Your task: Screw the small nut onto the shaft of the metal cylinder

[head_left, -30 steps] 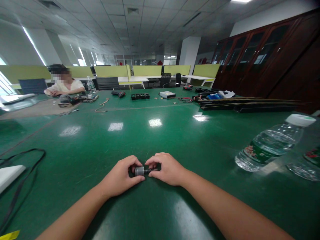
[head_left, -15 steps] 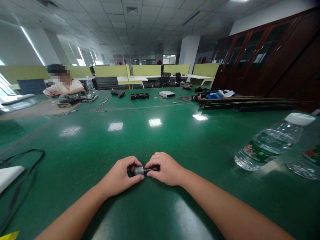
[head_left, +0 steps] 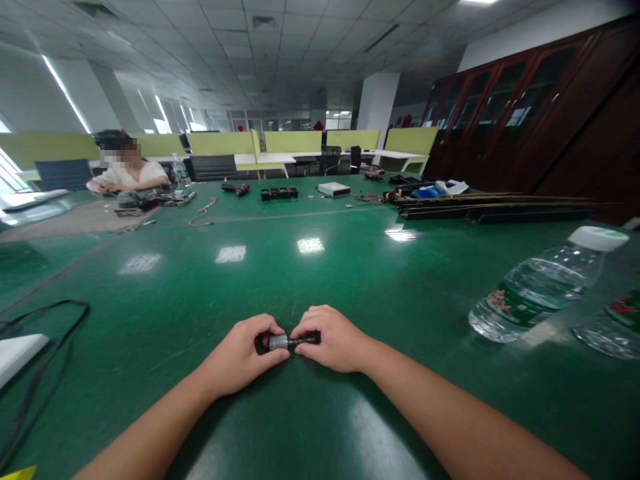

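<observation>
A small silver metal cylinder point(head_left: 279, 342) with a thin dark shaft point(head_left: 303, 340) lies sideways just above the green table point(head_left: 320, 280), near its front. My left hand point(head_left: 245, 353) pinches the cylinder between thumb and fingers from the left. From the right, my right hand point(head_left: 333, 339) closes thumb and fingers round the shaft's dark end. The two hands almost meet over the part, and the fingers hide some of both its ends.
Water bottles point(head_left: 535, 287) stand at the right. A black cable point(head_left: 45, 373) and a white object point(head_left: 20, 353) lie at the left. Further back are a drill point(head_left: 235, 188), a silver box point(head_left: 334, 189), black rails point(head_left: 500, 208) and a seated person point(head_left: 125, 170).
Both hands keep nearly the same place and grip, with only a very slight shift of the fingers. The seated person's hands and head have moved a little.
</observation>
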Demonstrator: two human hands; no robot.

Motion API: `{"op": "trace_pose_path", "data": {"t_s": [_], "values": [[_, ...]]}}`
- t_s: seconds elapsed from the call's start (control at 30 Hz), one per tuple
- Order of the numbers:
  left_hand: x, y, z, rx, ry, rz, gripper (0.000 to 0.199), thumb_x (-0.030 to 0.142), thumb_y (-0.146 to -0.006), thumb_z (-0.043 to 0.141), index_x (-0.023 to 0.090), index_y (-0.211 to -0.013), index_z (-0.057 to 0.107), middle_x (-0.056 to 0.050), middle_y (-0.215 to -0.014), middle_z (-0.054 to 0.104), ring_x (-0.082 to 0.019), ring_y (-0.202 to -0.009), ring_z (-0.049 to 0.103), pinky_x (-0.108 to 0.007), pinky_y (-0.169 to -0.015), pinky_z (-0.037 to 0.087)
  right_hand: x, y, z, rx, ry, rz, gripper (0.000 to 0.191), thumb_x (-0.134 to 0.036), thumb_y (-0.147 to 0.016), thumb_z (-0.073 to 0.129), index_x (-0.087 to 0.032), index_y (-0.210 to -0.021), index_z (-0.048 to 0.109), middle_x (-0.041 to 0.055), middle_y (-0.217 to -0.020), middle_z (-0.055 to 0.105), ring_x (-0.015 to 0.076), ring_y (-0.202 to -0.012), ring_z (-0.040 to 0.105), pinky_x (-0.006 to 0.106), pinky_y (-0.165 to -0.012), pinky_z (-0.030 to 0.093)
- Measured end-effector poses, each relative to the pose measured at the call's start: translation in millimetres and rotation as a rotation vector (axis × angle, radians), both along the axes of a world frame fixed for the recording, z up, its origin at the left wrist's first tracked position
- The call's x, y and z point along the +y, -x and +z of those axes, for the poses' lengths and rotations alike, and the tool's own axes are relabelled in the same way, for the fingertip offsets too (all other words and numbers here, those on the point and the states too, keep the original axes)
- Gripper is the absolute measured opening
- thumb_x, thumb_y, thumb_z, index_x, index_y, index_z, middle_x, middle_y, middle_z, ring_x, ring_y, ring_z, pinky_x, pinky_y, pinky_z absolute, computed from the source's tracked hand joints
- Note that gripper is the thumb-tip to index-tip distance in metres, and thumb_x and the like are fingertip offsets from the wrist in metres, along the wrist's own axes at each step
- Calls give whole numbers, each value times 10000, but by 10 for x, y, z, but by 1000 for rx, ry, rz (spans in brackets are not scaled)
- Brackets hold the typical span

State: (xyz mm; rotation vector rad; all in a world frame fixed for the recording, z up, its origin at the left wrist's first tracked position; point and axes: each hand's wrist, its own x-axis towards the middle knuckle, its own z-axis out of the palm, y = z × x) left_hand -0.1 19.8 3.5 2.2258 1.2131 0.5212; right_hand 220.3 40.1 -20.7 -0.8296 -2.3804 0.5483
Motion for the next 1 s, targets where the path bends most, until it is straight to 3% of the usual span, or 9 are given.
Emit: {"op": "trace_pose_path", "data": {"t_s": [1.0], "values": [[5, 5, 2, 5, 5, 4, 183, 353, -828, 657, 187, -901, 631, -6, -825, 625, -175, -756, 579, -263, -677, 425, 2, -46, 29, -33, 16, 3, 150, -183, -767, 708, -193, -913, 738, 13, -798, 704, 157, -777, 601, 278, -753, 433]]}}
